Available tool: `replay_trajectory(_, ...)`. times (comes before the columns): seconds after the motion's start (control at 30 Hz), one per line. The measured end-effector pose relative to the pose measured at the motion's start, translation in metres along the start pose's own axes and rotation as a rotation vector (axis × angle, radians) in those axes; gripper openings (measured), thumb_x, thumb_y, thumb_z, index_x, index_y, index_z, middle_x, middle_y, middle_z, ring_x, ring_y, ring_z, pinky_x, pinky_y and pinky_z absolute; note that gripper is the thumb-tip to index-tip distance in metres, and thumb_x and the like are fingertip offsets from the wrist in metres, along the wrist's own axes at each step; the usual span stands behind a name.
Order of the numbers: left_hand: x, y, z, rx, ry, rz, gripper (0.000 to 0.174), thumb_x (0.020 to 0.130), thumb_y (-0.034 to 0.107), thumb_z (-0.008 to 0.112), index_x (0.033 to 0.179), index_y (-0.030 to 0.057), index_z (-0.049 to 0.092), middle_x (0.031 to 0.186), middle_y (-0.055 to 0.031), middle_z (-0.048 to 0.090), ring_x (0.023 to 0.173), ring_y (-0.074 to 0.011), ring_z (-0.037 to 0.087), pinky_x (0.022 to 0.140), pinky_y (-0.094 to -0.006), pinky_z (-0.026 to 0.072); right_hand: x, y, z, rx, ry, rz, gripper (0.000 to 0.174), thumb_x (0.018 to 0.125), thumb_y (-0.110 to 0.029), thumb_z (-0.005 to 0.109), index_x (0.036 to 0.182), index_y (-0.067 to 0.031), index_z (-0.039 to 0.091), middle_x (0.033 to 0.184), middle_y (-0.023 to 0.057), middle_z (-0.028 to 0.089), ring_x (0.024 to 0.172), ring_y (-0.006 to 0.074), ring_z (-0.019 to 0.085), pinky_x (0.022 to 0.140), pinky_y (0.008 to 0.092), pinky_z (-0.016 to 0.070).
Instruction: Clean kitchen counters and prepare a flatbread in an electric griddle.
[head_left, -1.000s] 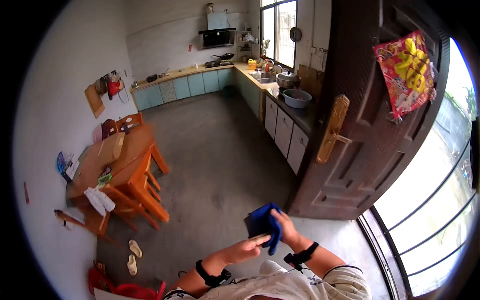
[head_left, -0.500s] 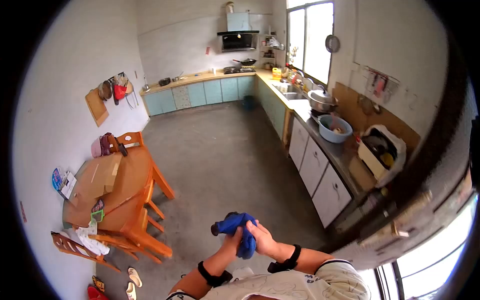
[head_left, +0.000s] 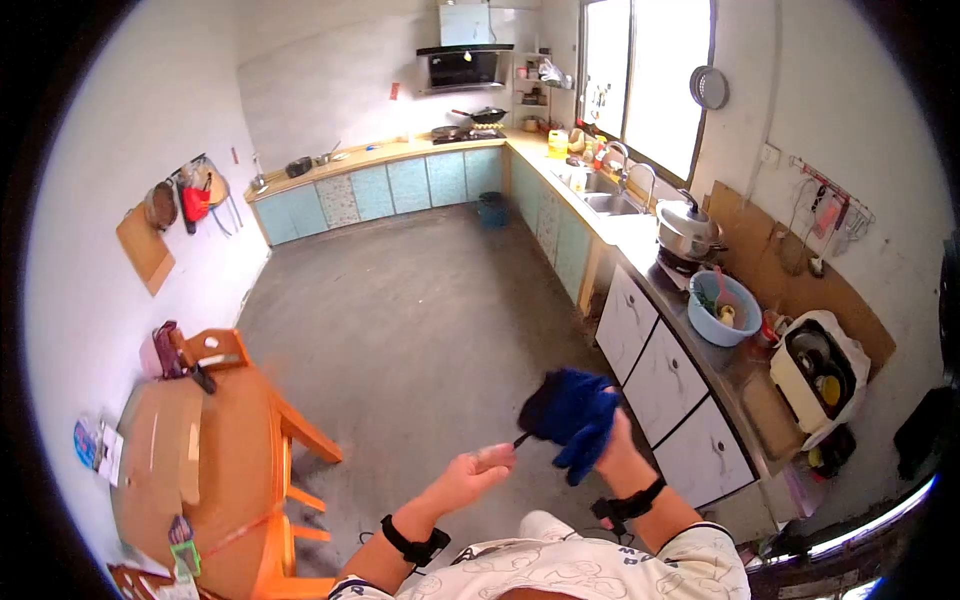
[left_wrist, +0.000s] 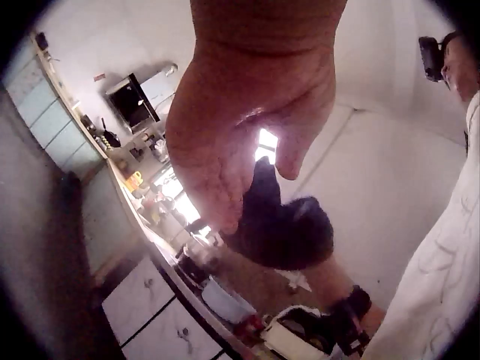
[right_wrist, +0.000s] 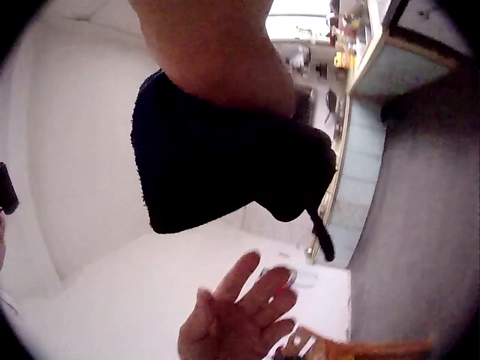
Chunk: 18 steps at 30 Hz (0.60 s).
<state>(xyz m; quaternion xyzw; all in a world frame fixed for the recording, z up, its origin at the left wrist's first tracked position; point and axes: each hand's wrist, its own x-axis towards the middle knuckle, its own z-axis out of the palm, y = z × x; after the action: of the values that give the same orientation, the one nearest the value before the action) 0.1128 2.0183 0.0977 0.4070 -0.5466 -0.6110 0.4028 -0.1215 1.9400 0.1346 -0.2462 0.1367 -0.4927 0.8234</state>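
A dark blue cloth item (head_left: 575,415), glove-like with hanging lobes, is held by my right hand (head_left: 620,448) on its right side. A thin dark loop (right_wrist: 322,236) dangles from its edge in the right wrist view. My left hand (head_left: 468,484) is just left of the cloth, close to the loop; the right wrist view shows this hand (right_wrist: 240,322) with fingers spread, apart from the cloth. In the left wrist view, the cloth (left_wrist: 289,236) lies beyond the left hand (left_wrist: 240,112). The fingers of the right hand are mostly hidden behind the cloth.
A wooden table (head_left: 235,430) with cardboard on it stands at the left. Along the right, a counter (head_left: 690,340) holds a blue basin (head_left: 722,308), a steel pot (head_left: 688,230) and a cream container (head_left: 815,375). Grey floor (head_left: 400,310) stretches between them.
The view has turned rightward, from the door to the kitchen counter. Both hands were on the cloth half a second ago; now my left hand is apart and the cloth is farther right, spread wider.
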Motion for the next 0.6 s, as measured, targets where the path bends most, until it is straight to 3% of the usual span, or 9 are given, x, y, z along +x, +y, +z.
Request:
replay_trajectory(0.27, 0.148, 0.021, -0.150, 0.095, 0.160, -0.042, 0.043, 0.086, 0.009, 0.057, 0.126, -0.0010, 0.044, 0.116, -0.0131, 0.057, 0.104, -0.0174, 0.056, 0.090, -0.0295, 0.0440, 0.166, -0.066, -0.114, -0.089, 0.170, -0.429, 0.059, 0.093, -0.046, 0.035, 0.132, -0.0010, 0.037, 0.131, 0.0147, 0.045, 0.119, 0.0293, 0.045, 0.102, 0.0421, 0.0326)
replay_trajectory(0.43, 0.233, 0.030, -0.259, 0.038, 0.307, -0.068, 0.046, 0.085, 0.008, 0.058, 0.127, -0.0024, 0.042, 0.115, -0.0145, 0.057, 0.103, -0.0184, 0.057, 0.087, -0.0293, 0.0460, 0.317, -0.087, -0.141, -0.067, 0.201, -0.468, 0.054, 0.095, -0.043, 0.031, 0.128, -0.0018, 0.040, 0.125, 0.0139, 0.049, 0.113, 0.0273, 0.048, 0.098, 0.0407, 0.0361)
replay_trajectory(0.6, 0.270, 0.021, -0.361, -0.036, 0.644, -0.085, 0.045, 0.087, 0.016, 0.057, 0.126, 0.0000, 0.040, 0.113, -0.0142, 0.057, 0.094, -0.0197, 0.059, 0.078, -0.0276, 0.0489, 0.470, -0.096, -0.156, 0.046, 0.225, -0.230, 0.049, 0.095, -0.041, 0.029, 0.122, -0.0031, 0.045, 0.118, 0.0147, 0.054, 0.106, 0.0295, 0.052, 0.094, 0.0435, 0.0408)
